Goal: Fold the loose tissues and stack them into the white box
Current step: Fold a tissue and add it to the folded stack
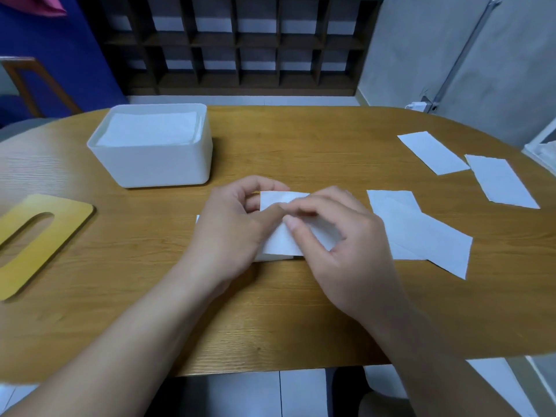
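Observation:
A white tissue (281,242) lies at the middle of the wooden table, partly folded over on itself. My left hand (231,224) pinches its left part, and my right hand (337,236) pinches its upper edge from the right; both hands cover much of it. The white box (156,164) stands to the back left, open, with a stack of folded tissues (150,129) filling it near the rim. Loose flat tissues lie to the right: two overlapping ones (421,233) beside my right hand, another (433,152) farther back, and one (502,183) near the right edge.
A yellow wooden lid (36,236) with an oval slot lies flat at the left edge of the table (270,311). A dark shelf unit (240,43) stands against the wall behind. A chair (33,85) is at the back left.

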`<state>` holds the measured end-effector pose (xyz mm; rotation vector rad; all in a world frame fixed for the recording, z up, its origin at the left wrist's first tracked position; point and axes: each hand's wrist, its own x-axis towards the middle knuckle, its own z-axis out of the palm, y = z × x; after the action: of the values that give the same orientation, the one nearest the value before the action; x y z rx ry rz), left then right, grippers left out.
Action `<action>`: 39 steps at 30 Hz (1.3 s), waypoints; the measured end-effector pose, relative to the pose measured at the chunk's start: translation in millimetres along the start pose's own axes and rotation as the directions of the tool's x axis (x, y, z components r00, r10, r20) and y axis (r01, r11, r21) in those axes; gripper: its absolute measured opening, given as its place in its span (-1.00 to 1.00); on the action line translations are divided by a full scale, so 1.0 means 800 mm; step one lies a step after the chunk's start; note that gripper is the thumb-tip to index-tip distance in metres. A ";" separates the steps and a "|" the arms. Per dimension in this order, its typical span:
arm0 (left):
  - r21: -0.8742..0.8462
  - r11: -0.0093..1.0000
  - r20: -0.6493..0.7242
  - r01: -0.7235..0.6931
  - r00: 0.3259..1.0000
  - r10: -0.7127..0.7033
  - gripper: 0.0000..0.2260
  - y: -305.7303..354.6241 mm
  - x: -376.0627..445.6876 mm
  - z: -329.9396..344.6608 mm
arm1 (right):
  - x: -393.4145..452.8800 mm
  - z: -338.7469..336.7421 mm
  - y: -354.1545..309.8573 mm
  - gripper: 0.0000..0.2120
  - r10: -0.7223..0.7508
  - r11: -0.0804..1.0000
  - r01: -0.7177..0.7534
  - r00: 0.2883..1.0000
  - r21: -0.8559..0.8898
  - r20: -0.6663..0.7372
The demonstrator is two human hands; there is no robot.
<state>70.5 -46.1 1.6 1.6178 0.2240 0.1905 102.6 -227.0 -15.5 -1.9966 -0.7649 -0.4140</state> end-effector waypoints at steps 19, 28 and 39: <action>0.578 0.814 -0.067 -0.064 0.990 0.126 -0.82 -0.043 -0.006 -0.109 | 0.035 0.047 0.002 -0.76 0.459 0.889 -0.444 0.863 -0.114 0.210; 0.825 0.560 0.024 -0.080 0.994 0.107 -0.49 -0.032 -0.007 -0.114 | 0.036 0.045 -0.009 -0.62 0.453 0.881 -0.392 0.860 -0.265 0.236; 0.732 0.679 0.107 -0.059 0.994 -0.030 -0.73 -0.025 0.002 -0.116 | 0.037 0.045 -0.014 -0.81 0.460 0.886 -0.380 0.795 -0.267 0.395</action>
<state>47.8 45.2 -12.6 2.4420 0.2136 0.0079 116.5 -181.5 -10.2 -2.3900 -0.5341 0.2710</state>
